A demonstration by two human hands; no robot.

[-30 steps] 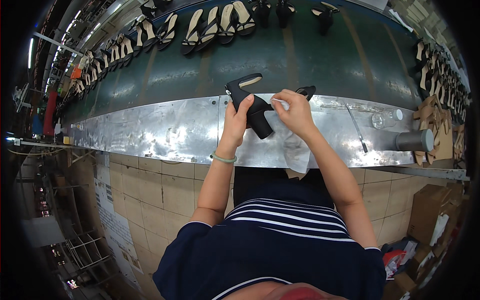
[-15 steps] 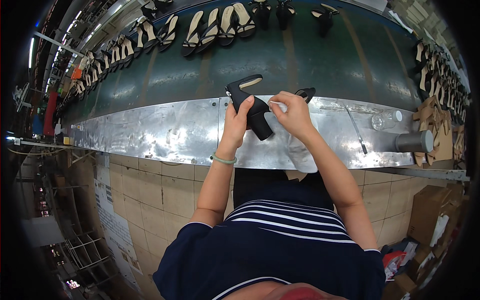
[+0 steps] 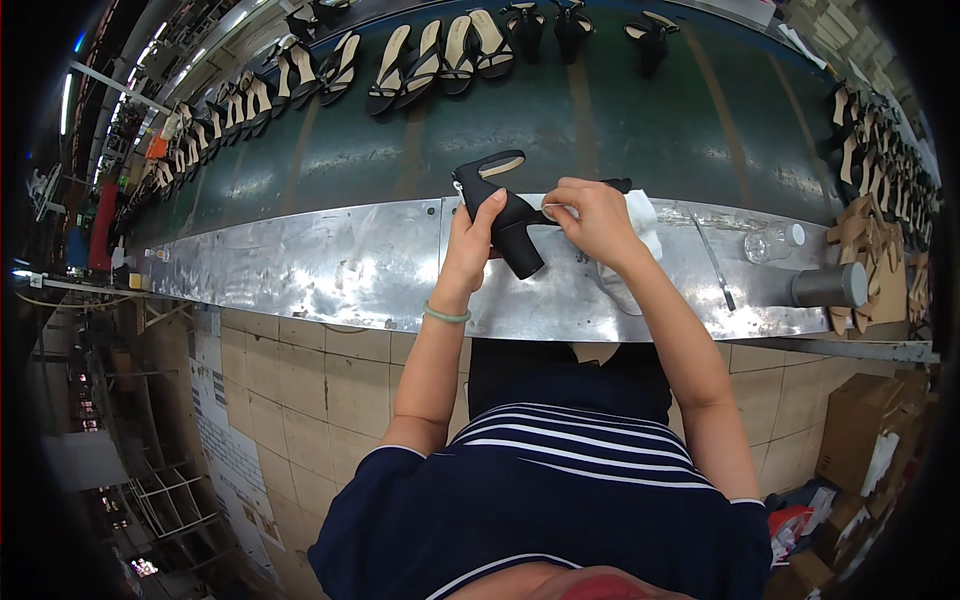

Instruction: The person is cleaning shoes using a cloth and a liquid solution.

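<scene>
A black block-heeled sandal (image 3: 517, 248) is tilted above the metal-topped bench edge, its heel pointing down toward me. My left hand (image 3: 468, 243), closed around the ankle end, grips it. On the sole's far side, the toe part (image 3: 619, 185) pokes out past my right hand (image 3: 597, 222). The fingers of that hand are pinched on a white cloth (image 3: 643, 222), a bit of which shows at the fingertips against the sandal. The rest of the cloth drapes behind and below the wrist. Part of the sandal is hidden by my right hand.
The metal strip (image 3: 330, 262) borders a green conveyor belt (image 3: 340, 170) carrying rows of sandals (image 3: 455, 55). To the right lie a thin brush-like tool (image 3: 712, 262), a clear jar (image 3: 768, 242), a grey cylinder container (image 3: 830, 285) and tan sandals (image 3: 858, 245). Cardboard boxes (image 3: 857, 425) stand on the floor.
My right hand has shifted slightly right along the sandal, and the cloth now spreads out to the right of it instead of hanging toward me. My left hand has barely moved.
</scene>
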